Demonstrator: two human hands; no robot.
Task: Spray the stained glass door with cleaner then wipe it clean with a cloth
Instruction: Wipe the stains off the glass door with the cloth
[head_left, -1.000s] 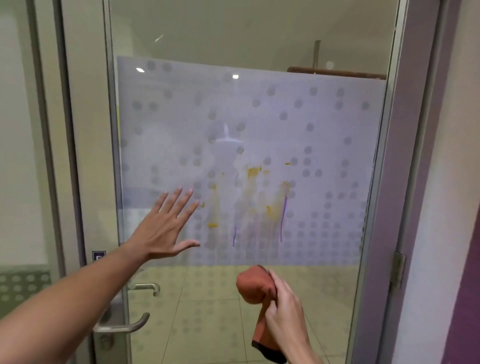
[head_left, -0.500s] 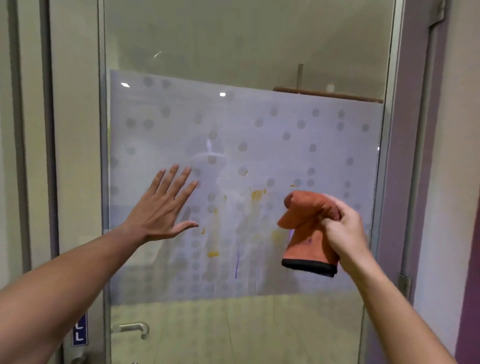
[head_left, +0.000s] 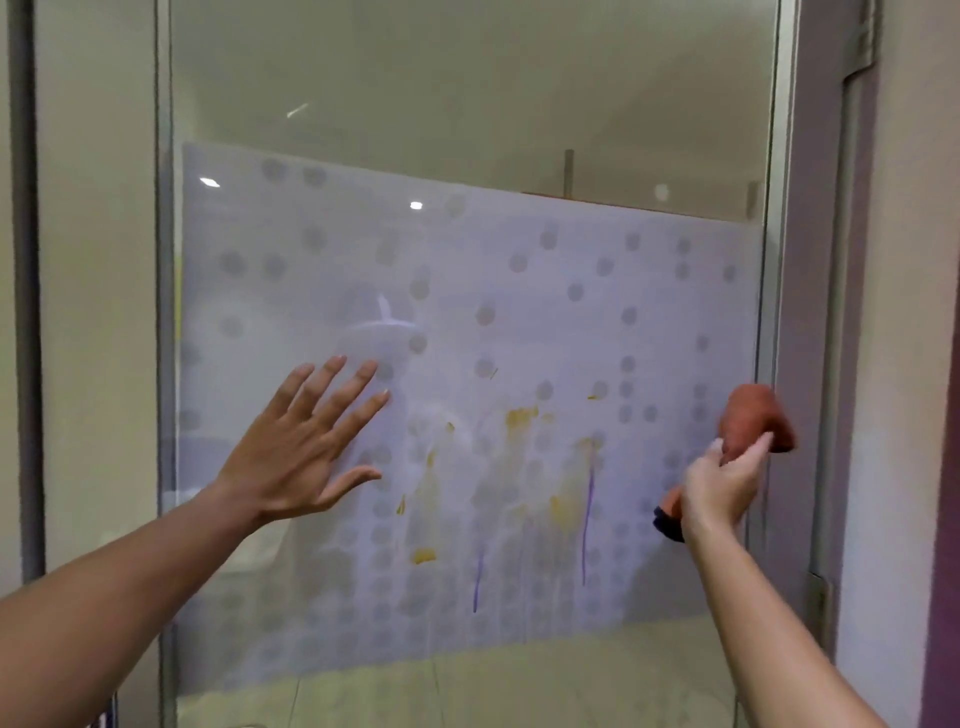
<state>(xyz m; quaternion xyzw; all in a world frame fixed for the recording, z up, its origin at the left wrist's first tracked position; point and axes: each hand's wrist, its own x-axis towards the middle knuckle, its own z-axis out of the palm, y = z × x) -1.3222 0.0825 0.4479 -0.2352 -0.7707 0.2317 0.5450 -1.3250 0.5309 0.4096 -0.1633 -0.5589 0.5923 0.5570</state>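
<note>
The glass door fills the view, with a frosted dotted band across its middle. Yellow smears and purple drip lines, the stains, run down the lower centre of the band, with wet streaks around them. My left hand is flat against the glass left of the stains, fingers spread. My right hand grips a bunched orange cloth with a dark edge, held up at the door's right edge, right of the stains. No spray bottle is in view.
A metal door frame runs down the right side, with a purple-grey jamb and wall beyond it. A second glass panel with a dark frame stands to the left. Beige floor tiles show through the lower glass.
My right hand has lifted the cloth from below the frosted band up and rightward to the door's right edge. The view has tilted upward. My left hand stays pressed on the glass.
</note>
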